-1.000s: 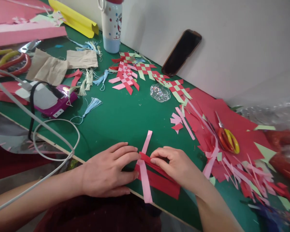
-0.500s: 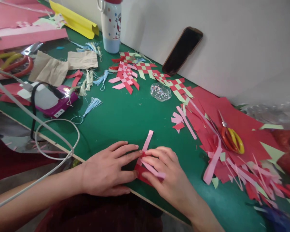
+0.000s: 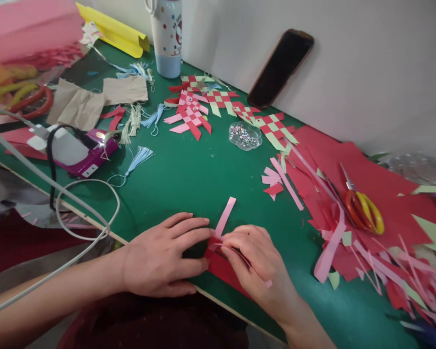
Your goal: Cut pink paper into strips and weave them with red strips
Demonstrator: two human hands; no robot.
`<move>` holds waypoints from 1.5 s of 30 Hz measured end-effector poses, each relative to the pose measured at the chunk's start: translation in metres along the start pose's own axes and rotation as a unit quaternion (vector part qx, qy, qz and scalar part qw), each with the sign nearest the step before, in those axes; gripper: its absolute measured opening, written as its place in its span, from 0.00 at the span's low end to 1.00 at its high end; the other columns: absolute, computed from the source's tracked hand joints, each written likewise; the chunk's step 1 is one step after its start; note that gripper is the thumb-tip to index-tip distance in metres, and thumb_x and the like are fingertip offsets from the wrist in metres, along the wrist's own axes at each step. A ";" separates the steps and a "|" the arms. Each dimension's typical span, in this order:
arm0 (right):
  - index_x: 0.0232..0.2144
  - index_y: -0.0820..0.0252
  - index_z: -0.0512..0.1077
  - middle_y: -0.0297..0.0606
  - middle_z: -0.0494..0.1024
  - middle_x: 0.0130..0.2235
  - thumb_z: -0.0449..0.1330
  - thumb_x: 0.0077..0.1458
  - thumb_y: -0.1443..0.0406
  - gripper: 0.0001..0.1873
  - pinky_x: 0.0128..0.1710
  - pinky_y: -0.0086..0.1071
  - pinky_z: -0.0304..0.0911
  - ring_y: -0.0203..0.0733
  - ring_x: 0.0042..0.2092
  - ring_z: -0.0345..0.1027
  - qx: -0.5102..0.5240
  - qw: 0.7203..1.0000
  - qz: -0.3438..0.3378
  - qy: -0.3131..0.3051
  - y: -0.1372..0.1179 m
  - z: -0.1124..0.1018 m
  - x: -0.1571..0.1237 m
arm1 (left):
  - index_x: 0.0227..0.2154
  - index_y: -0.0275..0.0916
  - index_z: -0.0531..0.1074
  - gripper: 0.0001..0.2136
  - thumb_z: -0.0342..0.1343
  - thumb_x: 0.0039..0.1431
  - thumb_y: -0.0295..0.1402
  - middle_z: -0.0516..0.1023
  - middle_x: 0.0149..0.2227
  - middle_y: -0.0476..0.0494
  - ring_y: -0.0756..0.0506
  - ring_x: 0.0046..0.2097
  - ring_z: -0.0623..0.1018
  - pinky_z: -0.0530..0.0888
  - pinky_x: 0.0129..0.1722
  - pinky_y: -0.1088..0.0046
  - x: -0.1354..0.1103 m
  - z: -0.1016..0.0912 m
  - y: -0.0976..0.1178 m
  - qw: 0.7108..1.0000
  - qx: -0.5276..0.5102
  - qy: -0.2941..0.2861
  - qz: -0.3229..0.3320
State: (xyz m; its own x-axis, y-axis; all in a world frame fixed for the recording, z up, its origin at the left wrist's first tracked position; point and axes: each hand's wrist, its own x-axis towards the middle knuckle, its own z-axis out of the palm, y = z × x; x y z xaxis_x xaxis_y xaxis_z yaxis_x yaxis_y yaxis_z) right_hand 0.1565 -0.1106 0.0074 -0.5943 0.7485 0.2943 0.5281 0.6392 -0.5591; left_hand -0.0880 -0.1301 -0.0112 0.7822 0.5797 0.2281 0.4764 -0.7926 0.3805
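Note:
My left hand point(image 3: 160, 259) lies flat on the green table point(image 3: 189, 174), fingers stretched out, its fingertips pressing the left end of a piece of red paper point(image 3: 221, 266) near the front edge. My right hand point(image 3: 256, 269) is curled over the same paper, its fingers pinching a thin paper strip that I cannot clearly make out. A pink paper strip point(image 3: 225, 216) runs under the fingers and sticks out toward the back.
Woven red, pink and green paper pieces point(image 3: 192, 114) lie at the back beside a bottle point(image 3: 166, 36) and a phone point(image 3: 280, 68) leaning on the wall. Scissors point(image 3: 363, 208) rest on red paper scraps at right. A purple device point(image 3: 83, 152), white cable and tassels sit left.
My right hand has slid toward the front edge over the red paper and closed its fingers on a strip. The left hand has stayed put. The view has shifted slightly.

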 end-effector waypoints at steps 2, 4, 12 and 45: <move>0.37 0.57 0.71 0.33 0.79 0.34 0.59 0.60 0.73 0.06 0.42 0.36 0.62 0.38 0.37 0.71 0.006 1.000 0.004 0.000 0.000 0.000 0.000 | 0.47 0.48 0.74 0.16 0.57 0.61 0.48 0.67 0.61 0.39 0.34 0.66 0.61 0.59 0.63 0.49 0.000 0.000 0.000 1.000 0.002 -0.002 -0.004; 0.37 0.56 0.71 0.33 0.79 0.33 0.59 0.60 0.72 0.06 0.43 0.37 0.62 0.38 0.37 0.71 0.006 1.000 0.011 -0.003 0.000 -0.001 0.000 | 0.48 0.48 0.73 0.16 0.56 0.62 0.48 0.68 0.61 0.41 0.34 0.66 0.61 0.58 0.64 0.49 0.000 0.000 0.000 1.000 0.002 -0.003 0.001; 0.34 0.55 0.71 0.37 0.80 0.36 0.59 0.61 0.69 0.04 0.44 0.40 0.64 0.43 0.41 0.71 -0.020 0.999 0.037 0.014 0.003 0.002 0.001 | 0.48 0.47 0.74 0.15 0.57 0.62 0.46 0.69 0.60 0.42 0.36 0.65 0.63 0.55 0.66 0.52 0.002 0.000 0.000 1.000 -0.006 0.008 0.005; 0.24 0.56 0.71 0.39 0.77 0.34 0.57 0.57 0.69 0.10 0.41 0.40 0.65 0.44 0.39 0.67 -0.098 0.989 0.087 0.067 0.008 0.018 0.006 | 0.50 0.46 0.73 0.17 0.57 0.62 0.45 0.72 0.58 0.45 0.37 0.63 0.65 0.54 0.66 0.52 0.000 0.001 0.002 1.000 0.001 0.005 0.016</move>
State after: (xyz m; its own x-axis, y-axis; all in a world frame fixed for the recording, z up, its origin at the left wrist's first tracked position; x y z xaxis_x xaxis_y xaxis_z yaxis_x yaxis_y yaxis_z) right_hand 0.1466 -0.1041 -0.0090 -0.4047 0.8585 0.3150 0.7308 0.5107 -0.4530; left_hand -0.0865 -0.1314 -0.0116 0.7926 0.5563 0.2495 0.4521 -0.8108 0.3717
